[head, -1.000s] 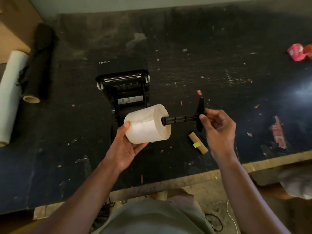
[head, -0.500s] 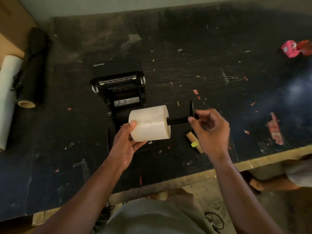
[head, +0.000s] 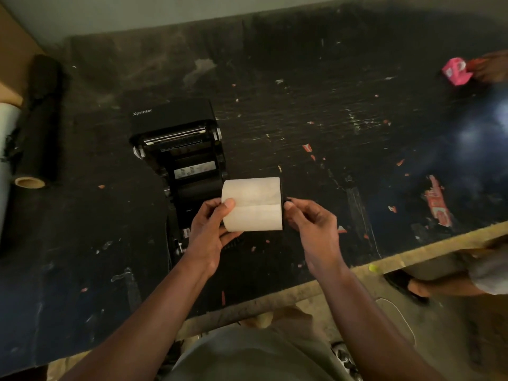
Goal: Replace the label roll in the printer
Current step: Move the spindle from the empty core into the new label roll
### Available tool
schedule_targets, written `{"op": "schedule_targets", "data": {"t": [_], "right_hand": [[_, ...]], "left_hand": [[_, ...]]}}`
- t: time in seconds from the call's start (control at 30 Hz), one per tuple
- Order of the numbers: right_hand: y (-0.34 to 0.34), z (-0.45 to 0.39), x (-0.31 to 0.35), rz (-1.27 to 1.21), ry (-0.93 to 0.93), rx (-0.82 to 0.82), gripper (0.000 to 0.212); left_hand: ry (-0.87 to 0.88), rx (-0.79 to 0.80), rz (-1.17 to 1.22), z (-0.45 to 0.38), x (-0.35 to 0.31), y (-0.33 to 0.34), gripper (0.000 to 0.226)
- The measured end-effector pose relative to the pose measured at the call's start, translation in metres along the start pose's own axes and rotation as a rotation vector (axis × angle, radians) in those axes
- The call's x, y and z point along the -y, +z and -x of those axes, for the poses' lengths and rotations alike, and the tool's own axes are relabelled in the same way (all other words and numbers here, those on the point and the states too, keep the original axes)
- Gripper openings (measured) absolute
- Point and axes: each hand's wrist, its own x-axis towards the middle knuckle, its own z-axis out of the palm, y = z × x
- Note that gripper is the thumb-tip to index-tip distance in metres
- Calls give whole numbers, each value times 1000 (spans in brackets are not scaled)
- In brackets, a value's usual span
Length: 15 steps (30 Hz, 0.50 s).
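A white label roll is held in the air just in front of the black Xprinter label printer, whose lid stands open. My left hand grips the roll's left end, thumb on top. My right hand pinches the black spindle at the roll's right end. The spindle's shaft is pushed inside the roll, and only its black end plate shows against the roll's right face. The old cardboard core seen earlier is hidden behind my right hand.
A black film roll and a white roll lie at the table's left. A pink object sits far right, touched by another person's hand. The table's front edge runs diagonally; another person's leg shows below it.
My right hand has pushed the spindle leftward, fully into the roll. The shaft that stuck out earlier is now hidden. Both hands have moved closer together.
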Motion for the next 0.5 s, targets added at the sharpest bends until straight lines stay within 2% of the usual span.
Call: {"op": "schedule_targets", "data": {"t": [0.07,0.2,0.23,0.37,0.43,0.5], "right_hand": [[-2,1,0,-78,76,28,18],[-10,-3,4,-250,184,85,66],[-13,-5,7,-259,189,68,70],[-33,-18,19,-294,191,-34,55],[-48,-25,22,-361,189,-69,47],[-63,-30,26,-418,173,-102,41]], "left_hand": [[15,3,-25,-3,2,7,70],[59,25,-104,-9,3,31,71],[69,34,-125,-12,3,38,69],[63,79,-197,-23,5,69,61],[63,161,-220,-32,6,82,63],[57,252,-253,-46,9,95,54]]}}
